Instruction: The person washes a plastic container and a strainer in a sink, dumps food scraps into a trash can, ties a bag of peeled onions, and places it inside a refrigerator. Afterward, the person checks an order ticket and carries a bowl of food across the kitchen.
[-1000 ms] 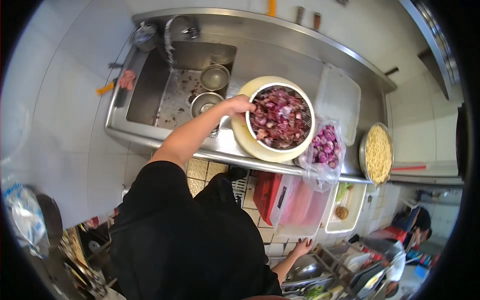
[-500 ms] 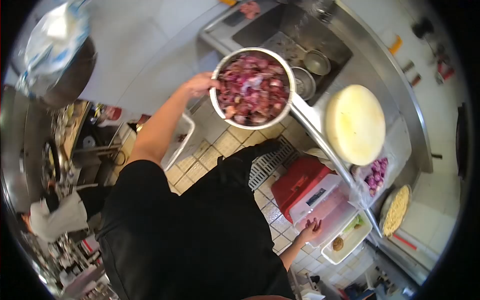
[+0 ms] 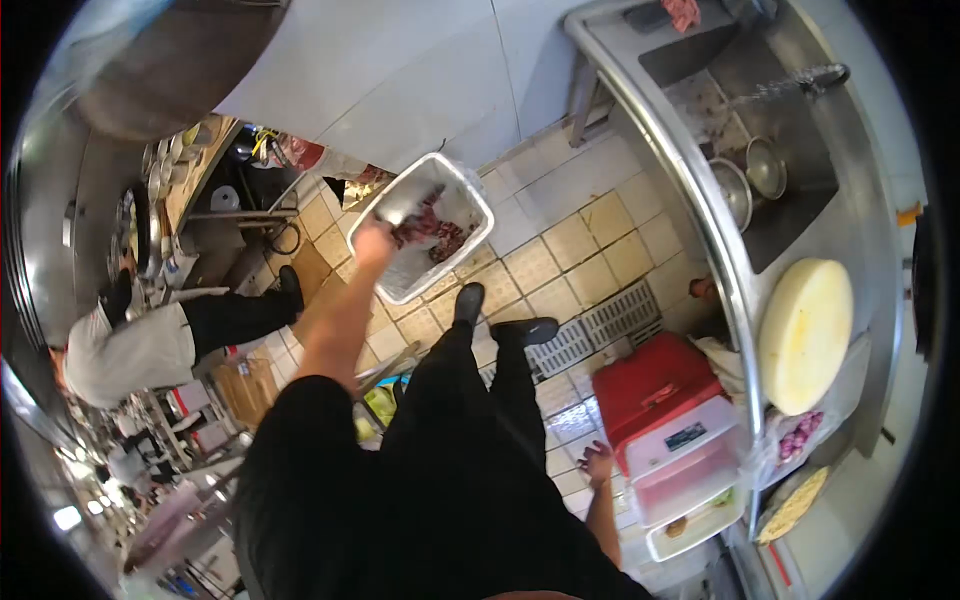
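My left hand (image 3: 374, 243) reaches down over a white plastic bin (image 3: 398, 292) on the floor, its fingers closed. It grips the rim of a metal bowl (image 3: 404, 203), which is tipped into the bin and blurred by motion. Dark red-purple pieces that look like onion peelings (image 3: 440, 240) lie or fall inside the bin beside the bowl. My right hand (image 3: 597, 460) hangs free at my side with its fingers apart, near a red container (image 3: 655, 390), and holds nothing.
A metal sink (image 3: 800, 215) with running water holds two bowls. On the counter are a thick round cutting board (image 3: 808, 335), small purple onions (image 3: 800, 437) and a tray of pale yellow strips (image 3: 795, 505). A floor drain grate (image 3: 620, 318) lies near my feet. A co-worker (image 3: 140, 340) stands left.
My left hand has carried the bowl from beside the sink leftward and down to the bin, tipping it. My view has turned toward the floor. My right hand stays empty.
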The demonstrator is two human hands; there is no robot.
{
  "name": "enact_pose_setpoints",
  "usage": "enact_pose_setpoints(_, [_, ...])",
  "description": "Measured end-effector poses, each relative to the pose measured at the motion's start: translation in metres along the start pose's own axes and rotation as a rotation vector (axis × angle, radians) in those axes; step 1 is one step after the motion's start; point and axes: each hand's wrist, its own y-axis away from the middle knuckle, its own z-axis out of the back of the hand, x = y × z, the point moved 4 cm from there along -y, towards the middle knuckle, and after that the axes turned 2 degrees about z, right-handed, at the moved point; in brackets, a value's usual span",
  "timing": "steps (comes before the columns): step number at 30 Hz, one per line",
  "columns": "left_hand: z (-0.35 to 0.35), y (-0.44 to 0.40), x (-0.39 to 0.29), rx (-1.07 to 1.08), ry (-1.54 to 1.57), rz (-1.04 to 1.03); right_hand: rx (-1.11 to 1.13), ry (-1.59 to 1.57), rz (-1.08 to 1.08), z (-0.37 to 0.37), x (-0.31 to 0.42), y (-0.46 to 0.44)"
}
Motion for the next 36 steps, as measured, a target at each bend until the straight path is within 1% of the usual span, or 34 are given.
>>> enact_pose_setpoints(1, [-0.033, -0.006, 0.003, -0.058, -0.016, 0.031, 0.04, -0.002, 0.012, -0.015, 0.01, -0.004])
enact_pose_setpoints(2, [-0.023, -0.007, -0.01, -0.009, -0.049, 0.043, 0.08, -0.004, 0.025, -0.032, 0.018, -0.009])
enact_pose_setpoints(4, [-0.071, -0.036, 0.013, 0.086, -0.141, -0.021, 0.102, 0.274, 0.217, -0.053, 0.044, -0.013])
enact_pose_setpoints(6, [-0.1, -0.071, 0.042, 0.056, -0.201, -0.053, 0.066, 0.08, 0.227, -0.103, 0.097, 0.004])
enact_pose_setpoints(7, [-0.088, -0.081, 0.039, 0.106, -0.214, -0.08, 0.021, 0.091, 0.189, -0.123, 0.113, 0.012])
enact_pose_setpoints(8, [-0.09, -0.09, 0.043, 0.128, -0.255, -0.106, 0.0, 0.085, 0.132, -0.134, 0.114, 0.012])
enact_pose_setpoints(9, [-0.077, -0.095, 0.038, -0.071, -0.189, -0.216, 0.01, 0.096, 0.103, -0.145, 0.11, 0.007])
enact_pose_setpoints(10, [-0.071, -0.103, 0.037, -0.102, -0.16, -0.257, 0.02, 0.106, 0.074, -0.151, 0.101, 0.003])
enact_pose_setpoints(12, [-0.054, -0.086, 0.03, -0.169, -0.067, -0.279, 0.003, 0.178, -0.021, -0.165, 0.076, 0.003])
enact_pose_setpoints(14, [-0.082, -0.056, 0.018, -0.3, 0.059, -0.308, -0.004, 0.269, -0.098, -0.176, 0.05, 0.008])
enact_pose_setpoints(16, [-0.113, -0.023, 0.007, 0.106, 0.0, -0.503, 0.02, 0.39, -0.174, -0.183, 0.029, 0.017])
enact_pose_setpoints(18, [-0.169, -0.05, 0.067, 0.073, 0.198, -0.237, 0.038, 0.375, -0.161, -0.195, 0.035, 0.031])
enact_pose_setpoints(20, [-0.115, -0.071, 0.071, 0.036, -0.043, -0.342, 0.036, 0.298, -0.124, -0.204, 0.039, 0.04])
enact_pose_setpoints(21, [-0.091, -0.068, 0.069, -0.041, 0.024, -0.297, 0.036, 0.262, -0.114, -0.208, 0.041, 0.044])
enact_pose_setpoints(22, [-0.094, -0.056, 0.065, -0.121, 0.08, -0.292, 0.026, 0.277, -0.109, -0.209, 0.042, 0.042])
enact_pose_setpoints(24, [-0.126, -0.028, 0.058, -0.28, 0.192, -0.28, 0.005, 0.307, -0.097, -0.208, 0.048, 0.035])
enact_pose_setpoints(25, [-0.139, -0.028, 0.064, -0.118, 0.14, -0.338, 0.014, 0.309, -0.115, -0.208, 0.054, 0.035])
enact_pose_setpoints(26, [-0.152, -0.026, 0.071, 0.046, 0.096, -0.395, 0.018, 0.308, -0.071, -0.207, 0.062, 0.033])
enact_pose_setpoints(28, [-0.088, -0.052, 0.076, 0.109, 0.04, -0.357, 0.043, 0.299, 0.013, -0.211, 0.074, 0.027])
enact_pose_setpoints(29, [-0.069, -0.059, 0.077, -0.025, 0.036, -0.371, 0.041, 0.238, 0.053, -0.208, 0.082, 0.029])
enact_pose_setpoints(32, [-0.052, -0.068, 0.11, -0.18, 0.669, -0.061, 0.002, 0.139, 0.089, -0.193, 0.095, 0.031])
enact_pose_setpoints(33, [-0.052, -0.078, 0.127, -0.325, 0.628, -0.213, -0.012, 0.172, 0.084, -0.19, 0.103, 0.029])
enact_pose_setpoints(35, [-0.046, -0.084, 0.16, -0.05, 0.666, 0.08, -0.012, 0.203, 0.092, -0.179, 0.105, 0.03])
enact_pose_setpoints(36, [-0.039, -0.08, 0.165, 0.088, 0.68, 0.226, -0.013, 0.218, 0.097, -0.17, 0.102, 0.031])
